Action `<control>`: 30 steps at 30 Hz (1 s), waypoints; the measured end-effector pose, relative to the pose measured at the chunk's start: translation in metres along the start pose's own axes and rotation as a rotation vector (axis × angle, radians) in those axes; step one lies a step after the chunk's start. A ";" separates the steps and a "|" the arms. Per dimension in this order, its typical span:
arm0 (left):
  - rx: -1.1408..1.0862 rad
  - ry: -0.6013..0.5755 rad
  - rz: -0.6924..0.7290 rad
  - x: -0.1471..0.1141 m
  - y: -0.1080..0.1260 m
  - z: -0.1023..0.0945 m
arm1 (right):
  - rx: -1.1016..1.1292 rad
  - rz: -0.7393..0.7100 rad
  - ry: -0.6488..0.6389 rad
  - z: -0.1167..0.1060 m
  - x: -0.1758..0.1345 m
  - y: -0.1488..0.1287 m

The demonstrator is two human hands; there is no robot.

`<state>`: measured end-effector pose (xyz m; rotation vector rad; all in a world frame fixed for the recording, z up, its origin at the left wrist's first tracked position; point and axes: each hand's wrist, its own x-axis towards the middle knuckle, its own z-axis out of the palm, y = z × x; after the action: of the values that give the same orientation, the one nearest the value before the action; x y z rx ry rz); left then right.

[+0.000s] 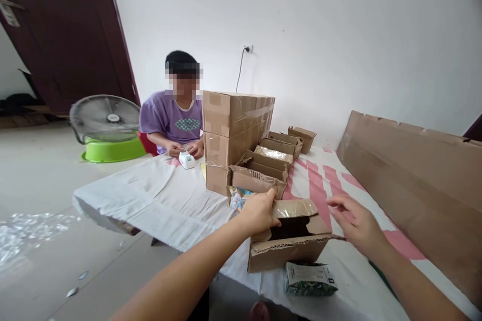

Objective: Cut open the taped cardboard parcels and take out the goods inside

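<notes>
An open cardboard box with raised flaps sits near the front edge of the cloth-covered table. My left hand grips the box at its left end, thumb toward the opening and fingers over the far side. To the right of the box, my right hand hovers by a flap, its fingers loosely bent and apart, with nothing visible in them. A small dark green patterned carton with a pale label lies in front of the box. Just beyond my left hand is a colourful printed packet, partly hidden.
Several open cardboard boxes run back in a row beside a stack of taped cartons. A person sits across the table, hands at a small white device. A large cardboard sheet stands along the right.
</notes>
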<state>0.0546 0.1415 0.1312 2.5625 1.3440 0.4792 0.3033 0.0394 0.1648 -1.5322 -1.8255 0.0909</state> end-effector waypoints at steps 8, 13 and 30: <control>-0.290 0.124 0.016 -0.013 -0.021 0.004 | -0.130 -0.160 -0.612 0.060 0.085 -0.035; -0.448 0.256 -0.045 -0.015 -0.028 0.015 | -0.127 -0.107 -0.618 0.080 0.087 -0.036; -0.718 -0.011 0.016 -0.009 -0.051 0.011 | -0.099 -0.078 -0.536 0.085 0.070 -0.023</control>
<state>0.0153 0.1620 0.1022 1.9729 0.9150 0.7791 0.2347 0.1276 0.1484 -1.6061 -2.3320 0.4133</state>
